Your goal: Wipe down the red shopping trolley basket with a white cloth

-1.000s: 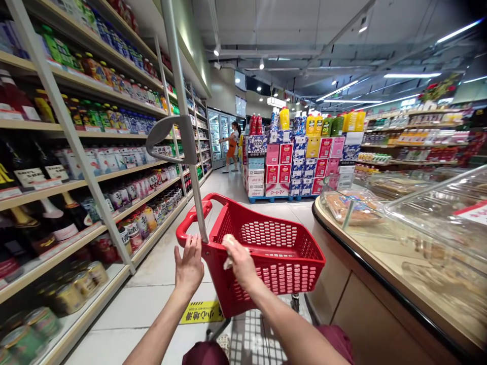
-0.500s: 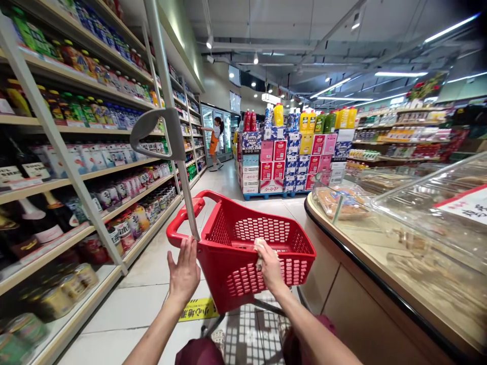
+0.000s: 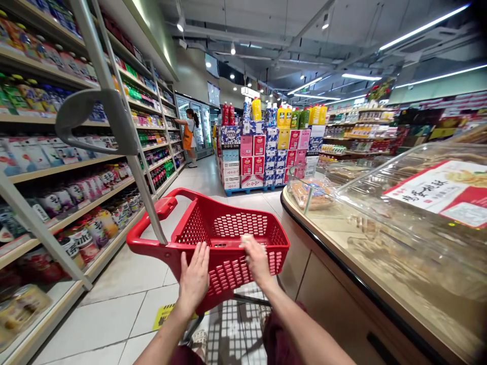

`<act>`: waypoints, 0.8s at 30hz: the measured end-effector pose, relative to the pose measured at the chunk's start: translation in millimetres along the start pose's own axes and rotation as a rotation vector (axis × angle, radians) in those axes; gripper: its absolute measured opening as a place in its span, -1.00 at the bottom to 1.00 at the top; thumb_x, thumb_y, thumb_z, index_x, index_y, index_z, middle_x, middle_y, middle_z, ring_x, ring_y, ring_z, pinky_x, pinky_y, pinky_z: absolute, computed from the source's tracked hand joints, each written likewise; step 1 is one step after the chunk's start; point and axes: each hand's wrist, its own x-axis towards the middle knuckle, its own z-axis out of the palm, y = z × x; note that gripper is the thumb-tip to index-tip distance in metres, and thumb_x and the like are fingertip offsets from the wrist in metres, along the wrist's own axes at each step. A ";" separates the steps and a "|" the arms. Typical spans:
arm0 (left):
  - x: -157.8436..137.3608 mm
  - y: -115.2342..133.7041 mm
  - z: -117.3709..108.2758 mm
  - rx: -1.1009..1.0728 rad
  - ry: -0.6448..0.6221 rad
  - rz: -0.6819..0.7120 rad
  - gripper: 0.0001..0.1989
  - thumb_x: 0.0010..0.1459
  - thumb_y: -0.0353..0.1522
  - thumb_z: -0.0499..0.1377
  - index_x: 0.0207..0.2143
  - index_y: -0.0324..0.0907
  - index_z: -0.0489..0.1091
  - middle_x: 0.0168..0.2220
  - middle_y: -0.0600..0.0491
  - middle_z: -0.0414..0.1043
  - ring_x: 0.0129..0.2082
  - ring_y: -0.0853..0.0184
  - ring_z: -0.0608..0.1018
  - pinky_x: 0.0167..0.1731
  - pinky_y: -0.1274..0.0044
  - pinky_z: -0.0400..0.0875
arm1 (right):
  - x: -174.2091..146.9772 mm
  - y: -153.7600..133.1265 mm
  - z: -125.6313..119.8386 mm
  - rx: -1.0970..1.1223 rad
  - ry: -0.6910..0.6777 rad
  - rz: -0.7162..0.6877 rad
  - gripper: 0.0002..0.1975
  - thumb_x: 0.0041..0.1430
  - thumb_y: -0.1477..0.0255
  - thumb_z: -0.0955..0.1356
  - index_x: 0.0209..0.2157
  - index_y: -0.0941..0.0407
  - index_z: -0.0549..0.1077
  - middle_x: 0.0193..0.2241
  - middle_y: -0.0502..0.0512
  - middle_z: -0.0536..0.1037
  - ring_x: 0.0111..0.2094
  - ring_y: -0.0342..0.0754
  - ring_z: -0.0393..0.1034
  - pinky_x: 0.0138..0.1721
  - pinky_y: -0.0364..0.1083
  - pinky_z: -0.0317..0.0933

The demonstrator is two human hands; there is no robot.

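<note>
Side-on before me stands a red plastic shopping cart (image 3: pixel 232 274) with holes in its basket walls. A grey metal pole (image 3: pixel 146 197) with a grey plastic handle (image 3: pixel 125 121) rises at the cart's left end. My left hand (image 3: pixel 195 278) lies flat at the near side of the basket, fingers stretched out and together, holding nothing. Over the near rim, further right, my right hand (image 3: pixel 257 261) is closed on a crumpled cream cloth (image 3: pixel 247 241). Motion blurs this hand and the cloth a little, and part of the cloth is hidden by the fingers.
Drink shelves (image 3: pixel 83 172) line the left side. A glass-topped display counter (image 3: pixel 342 263) curves close by on the right. Stacked drink boxes (image 3: pixel 266 157) stand ahead, and a person in an orange apron (image 3: pixel 187 136) is at the far shelves. A yellow floor sign (image 3: pixel 163 315) lies under the cart.
My view has turned right, so the cart appears further left. My left hand has shifted right along the basket, away from the pole's base. My right hand with the cloth stays by the near rim.
</note>
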 end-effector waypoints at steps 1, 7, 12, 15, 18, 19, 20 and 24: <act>0.8 5.5 2.6 -0.006 -0.020 0.005 -0.40 -0.06 -0.50 -0.09 0.12 -0.29 0.11 0.18 -0.07 0.06 0.20 0.24 0.08 0.17 0.19 -0.42 | 0.4 -1.6 2.0 0.023 -0.040 -0.032 -0.52 0.06 0.66 0.12 -0.03 0.04 0.36 0.06 0.06 0.32 0.12 -0.12 0.11 0.12 0.01 0.01; 1.6 18.0 12.1 0.014 -0.054 0.015 -0.39 -0.06 -0.49 -0.08 0.13 -0.24 0.10 0.19 -0.04 0.04 0.21 0.27 0.07 0.17 0.19 -0.41 | -9.1 44.3 -33.8 -0.015 0.096 0.193 -0.55 0.03 0.61 0.11 -0.11 0.07 0.43 0.04 0.06 0.34 0.07 -0.06 0.19 0.12 0.08 0.02; 6.0 34.3 18.5 0.050 -0.077 0.020 -0.39 -0.05 -0.49 -0.09 0.14 -0.27 0.07 0.19 -0.06 0.04 0.23 0.25 0.01 0.17 0.17 -0.34 | -13.1 48.3 -34.5 0.039 0.049 0.112 -0.55 0.05 0.61 0.13 -0.08 0.08 0.41 0.04 0.05 0.34 0.09 -0.05 0.17 0.13 0.07 0.04; 7.1 39.6 21.5 0.048 -0.101 0.038 -0.38 -0.05 -0.48 -0.09 0.15 -0.25 0.05 0.20 -0.03 0.01 0.23 0.27 0.01 0.18 0.17 -0.34 | -13.0 47.6 -37.1 0.045 -0.001 0.103 -0.56 0.06 0.60 0.14 -0.06 0.04 0.41 0.05 0.02 0.33 0.08 -0.05 0.18 0.12 0.03 0.06; 6.5 41.2 21.3 0.036 -0.122 0.049 -0.38 -0.05 -0.48 -0.09 0.15 -0.24 0.04 0.20 -0.01 -0.01 0.22 0.27 0.03 0.18 0.17 -0.34 | -15.9 58.4 -49.1 -0.039 0.103 0.247 -0.56 0.05 0.61 0.13 -0.10 0.09 0.43 0.04 0.08 0.34 0.07 0.01 0.20 0.10 0.12 0.06; 6.8 41.8 20.4 0.034 -0.124 0.039 -0.38 -0.05 -0.48 -0.09 0.15 -0.25 0.05 0.20 -0.01 0.00 0.22 0.27 0.03 0.18 0.18 -0.34 | -16.9 59.9 -50.4 -0.055 0.122 0.266 -0.55 0.04 0.61 0.13 -0.10 0.09 0.43 0.04 0.09 0.34 0.07 0.02 0.20 0.10 0.14 0.05; 7.5 42.1 19.0 0.032 -0.124 0.027 -0.39 -0.05 -0.47 -0.09 0.14 -0.26 0.06 0.20 -0.02 0.02 0.22 0.26 0.04 0.18 0.18 -0.33 | -17.5 59.5 -49.6 -0.056 0.118 0.255 -0.55 0.03 0.62 0.13 -0.09 0.08 0.43 0.04 0.08 0.33 0.07 0.01 0.19 0.10 0.14 0.05; 13.4 32.2 9.6 0.048 -0.080 -0.041 -0.40 -0.04 -0.47 -0.09 0.13 -0.32 0.07 0.19 -0.07 0.04 0.21 0.24 0.07 0.18 0.18 -0.35 | -17.7 51.7 -41.2 0.021 -0.007 0.114 -0.54 0.06 0.61 0.13 -0.04 0.05 0.39 0.07 0.04 0.30 0.10 -0.05 0.15 0.12 0.07 0.05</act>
